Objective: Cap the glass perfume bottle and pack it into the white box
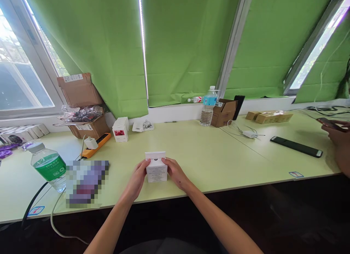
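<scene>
I hold the small white cardboard box (pixel 156 169), its lid flap raised, near the front edge of the pale green bench (pixel 207 155), my left hand (pixel 138 177) and right hand (pixel 175 172) pinching its sides; uneven pressure could tip it off.

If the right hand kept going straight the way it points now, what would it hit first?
The right hand points left and slightly forward and already touches the small white box. Just beyond the box is the left hand, holding its other side.
</scene>
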